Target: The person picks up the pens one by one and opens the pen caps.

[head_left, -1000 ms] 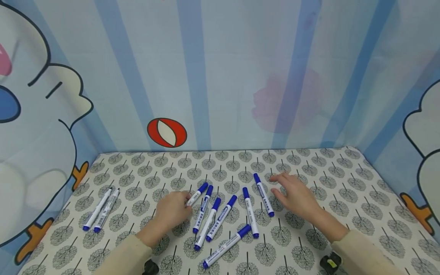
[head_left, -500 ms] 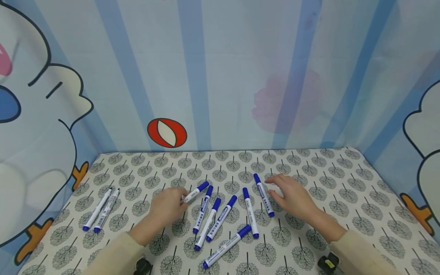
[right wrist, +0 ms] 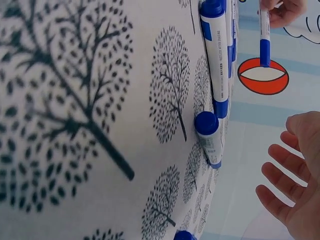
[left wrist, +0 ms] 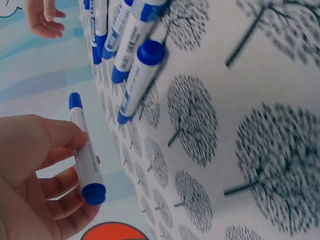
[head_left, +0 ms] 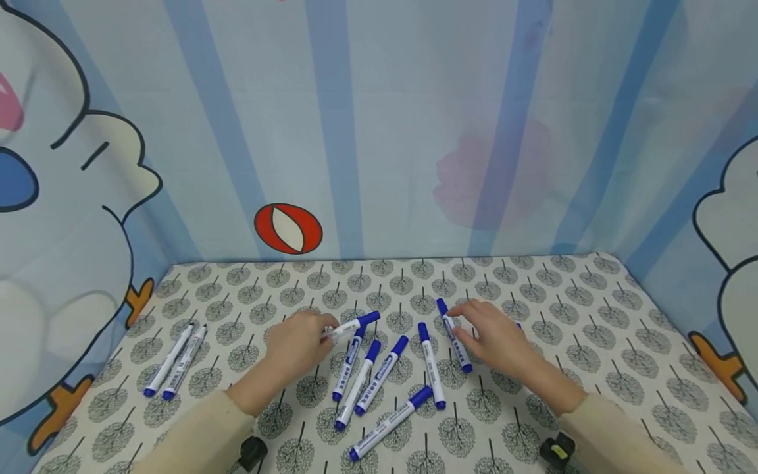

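Here are the left hand's point(head_left: 299, 339) fingers point(left wrist: 60, 189), curled and pinching, thumb on one side, gripping a blue-capped marker point(head_left: 346, 328)! It's up off the bench point(head_left: 592, 368), cap pointing away to the right, and from the head it crosses in front of another pen's cap.

Over to the right hand point(head_left: 497, 336): fingers point(right wrist: 282, 181) loosely spread, gripping nothing, right by the farthest capped pen point(head_left: 454, 336). From the head a fingertip overlaps that pen; whether they touch, I can't tell. A small blue tip point(head_left: 518, 325) peeks out behind this hand.

Between the hands, it's busy! Three slanted pens point(head_left: 358, 386) lie close together on the bench, a single pen point(head_left: 431, 366) sits to their right, and the nearest pen point(head_left: 391, 423) slants across in front, its cap by that single pen's lower end.

Out on the far left, a pair of pens point(head_left: 185, 362) lies side by side, dark tips facing away. Tree-print cloth point(head_left: 639, 421) covers everything underneath, and behind it rises a blue-striped curtain point(head_left: 403, 131) with a red oval point(head_left: 288, 228).
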A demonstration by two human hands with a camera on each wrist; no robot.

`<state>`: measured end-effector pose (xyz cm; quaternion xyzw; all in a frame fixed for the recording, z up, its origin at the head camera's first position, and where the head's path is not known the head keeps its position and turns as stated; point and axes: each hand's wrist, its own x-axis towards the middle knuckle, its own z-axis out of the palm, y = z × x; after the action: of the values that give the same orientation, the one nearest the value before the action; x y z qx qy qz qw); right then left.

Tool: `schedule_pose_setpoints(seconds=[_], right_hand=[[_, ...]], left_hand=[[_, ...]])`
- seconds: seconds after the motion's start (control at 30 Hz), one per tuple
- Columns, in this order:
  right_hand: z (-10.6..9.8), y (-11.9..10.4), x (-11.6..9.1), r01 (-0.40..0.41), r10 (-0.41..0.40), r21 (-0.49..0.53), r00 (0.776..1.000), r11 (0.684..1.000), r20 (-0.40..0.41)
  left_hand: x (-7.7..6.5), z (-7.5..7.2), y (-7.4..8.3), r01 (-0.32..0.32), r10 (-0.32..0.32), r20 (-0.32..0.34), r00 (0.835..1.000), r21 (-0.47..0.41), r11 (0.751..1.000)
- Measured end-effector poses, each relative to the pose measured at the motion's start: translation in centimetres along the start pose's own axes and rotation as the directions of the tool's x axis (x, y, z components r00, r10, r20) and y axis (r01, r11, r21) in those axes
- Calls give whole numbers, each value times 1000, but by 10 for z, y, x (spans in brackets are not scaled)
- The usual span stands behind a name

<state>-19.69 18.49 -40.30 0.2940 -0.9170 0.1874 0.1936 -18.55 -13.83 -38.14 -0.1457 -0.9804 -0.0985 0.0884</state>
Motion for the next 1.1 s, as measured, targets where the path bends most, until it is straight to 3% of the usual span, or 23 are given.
schedule_pose_setpoints(seconds=[0.17,0.37,0.7,1.1], right_hand=[[4,-7,4,24,-24,-2,1000,1000,-6],[9,-14,8,77,-77,7,997,997,-10],[19,-26,11,80,-81,10,996,997,45],[23,-39,16,115,-116,19,993,993,35]], left_hand=[[4,4,10,-106,107,-50,993,20,994],[5,9,21,-219,221,-110,969,32,975],[5,15,37,-259,259,-70,963,8,966],[5,13,46,-300,299,-103,949,6,954]])
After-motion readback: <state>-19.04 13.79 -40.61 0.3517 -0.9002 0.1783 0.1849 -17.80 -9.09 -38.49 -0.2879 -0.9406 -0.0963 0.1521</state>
